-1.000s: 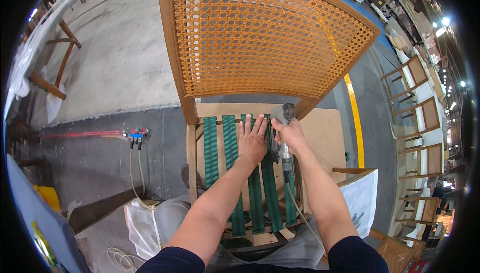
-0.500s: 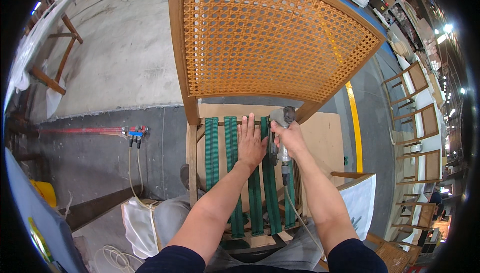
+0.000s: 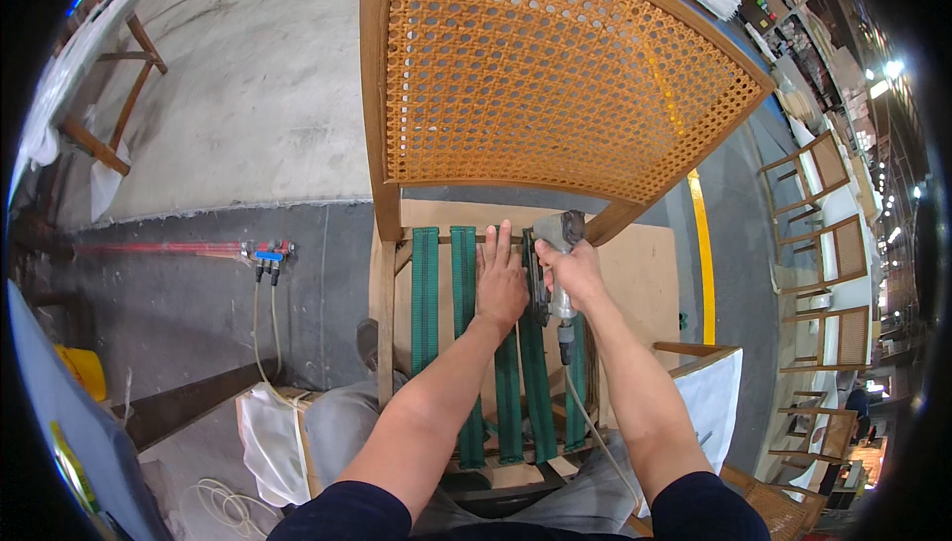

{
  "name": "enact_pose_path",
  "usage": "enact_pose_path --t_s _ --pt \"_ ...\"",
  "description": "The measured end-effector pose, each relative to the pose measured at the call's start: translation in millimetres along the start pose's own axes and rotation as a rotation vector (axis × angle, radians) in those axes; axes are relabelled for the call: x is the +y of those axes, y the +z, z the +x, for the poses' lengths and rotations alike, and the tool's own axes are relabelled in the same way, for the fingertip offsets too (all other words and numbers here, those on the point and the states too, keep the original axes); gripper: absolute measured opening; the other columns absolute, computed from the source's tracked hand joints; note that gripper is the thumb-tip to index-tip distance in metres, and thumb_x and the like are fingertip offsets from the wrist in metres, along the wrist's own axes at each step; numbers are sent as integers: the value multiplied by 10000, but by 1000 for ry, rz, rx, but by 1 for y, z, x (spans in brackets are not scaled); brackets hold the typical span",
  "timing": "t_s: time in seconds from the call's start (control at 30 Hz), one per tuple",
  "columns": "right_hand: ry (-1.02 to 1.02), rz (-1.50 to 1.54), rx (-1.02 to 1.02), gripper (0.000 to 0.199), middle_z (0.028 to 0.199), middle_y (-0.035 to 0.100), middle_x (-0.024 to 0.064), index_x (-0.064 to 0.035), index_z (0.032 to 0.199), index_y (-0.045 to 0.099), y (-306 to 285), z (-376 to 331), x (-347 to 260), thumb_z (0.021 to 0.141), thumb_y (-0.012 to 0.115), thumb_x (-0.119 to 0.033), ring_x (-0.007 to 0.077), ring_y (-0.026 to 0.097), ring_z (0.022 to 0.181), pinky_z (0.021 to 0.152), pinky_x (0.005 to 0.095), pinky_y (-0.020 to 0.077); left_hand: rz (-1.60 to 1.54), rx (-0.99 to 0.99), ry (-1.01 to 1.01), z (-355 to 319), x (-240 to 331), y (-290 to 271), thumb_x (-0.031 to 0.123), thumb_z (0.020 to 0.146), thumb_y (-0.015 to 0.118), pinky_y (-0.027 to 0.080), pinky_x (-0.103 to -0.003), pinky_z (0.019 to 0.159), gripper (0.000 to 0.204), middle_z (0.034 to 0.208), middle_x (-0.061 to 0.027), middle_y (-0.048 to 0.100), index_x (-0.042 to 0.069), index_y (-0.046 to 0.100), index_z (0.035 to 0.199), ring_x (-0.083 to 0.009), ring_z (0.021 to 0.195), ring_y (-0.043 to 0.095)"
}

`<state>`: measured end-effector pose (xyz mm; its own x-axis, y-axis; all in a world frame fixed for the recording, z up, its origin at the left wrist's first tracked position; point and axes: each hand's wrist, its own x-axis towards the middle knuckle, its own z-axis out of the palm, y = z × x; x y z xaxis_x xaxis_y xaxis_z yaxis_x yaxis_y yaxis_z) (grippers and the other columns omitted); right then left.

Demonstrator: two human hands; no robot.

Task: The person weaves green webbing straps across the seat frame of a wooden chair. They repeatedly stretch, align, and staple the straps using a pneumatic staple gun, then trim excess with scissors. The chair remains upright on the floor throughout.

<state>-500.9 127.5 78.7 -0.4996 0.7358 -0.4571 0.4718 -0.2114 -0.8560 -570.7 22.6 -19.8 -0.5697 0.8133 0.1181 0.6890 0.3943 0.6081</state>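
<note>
A wooden chair frame with a woven cane back (image 3: 555,75) stands in front of me. Green webbing straps (image 3: 424,303) run from front to rear across its open seat. My right hand (image 3: 575,271) is wrapped round the handle of a pneumatic staple gun (image 3: 562,232), whose dark magazine side lies over a strap near the rear rail. An air hose (image 3: 587,412) hangs from the handle's lower end. Flat on the webbing beside the gun, my left hand (image 3: 502,283) has its fingers stretched toward the rear rail. Its palm hides part of a strap.
Cardboard (image 3: 640,273) lies under the chair. At left, a red pipe (image 3: 169,248) ends in a blue-handled valve (image 3: 268,253) with hoses hanging from it. Several cane-backed chairs (image 3: 838,248) line the right side. White-covered wooden pieces (image 3: 709,387) stand close by my right arm.
The chair back has shifted or turned slightly to the right in view. My left hand has its fingers closer together, still on the webbing. The staple gun stays in nearly the same spot.
</note>
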Motion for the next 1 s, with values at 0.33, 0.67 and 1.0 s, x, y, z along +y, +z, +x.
enact_pose_path --t_s 0.33,0.67,1.0 --pt "11 -24 21 238 777 670 35 -10 1049 687 -7 -2 7 982 785 -216 121 567 508 436 300 448 -21 -9 -5 -2 1 -2 134 979 661 194 -597 1309 450 1765 -182 158 -27 581 1391 -413 1637 126" --pt "-4 19 45 238 786 645 25 -22 1000 676 -14 -6 2 994 775 -238 123 552 509 437 300 444 -2 13 -5 -1 -2 -2 143 980 670 194 -586 1311 395 1763 -174 166 -26 621 1333 -420 1631 138" --pt "9 149 93 325 842 661 42 -70 1081 670 -111 -92 -2 956 827 -327 162 627 575 492 332 511 51 -38 -5 0 13 -11 278 981 710 209 -577 1307 383 1748 -188 231 -23 711 1219 -430 1615 193"
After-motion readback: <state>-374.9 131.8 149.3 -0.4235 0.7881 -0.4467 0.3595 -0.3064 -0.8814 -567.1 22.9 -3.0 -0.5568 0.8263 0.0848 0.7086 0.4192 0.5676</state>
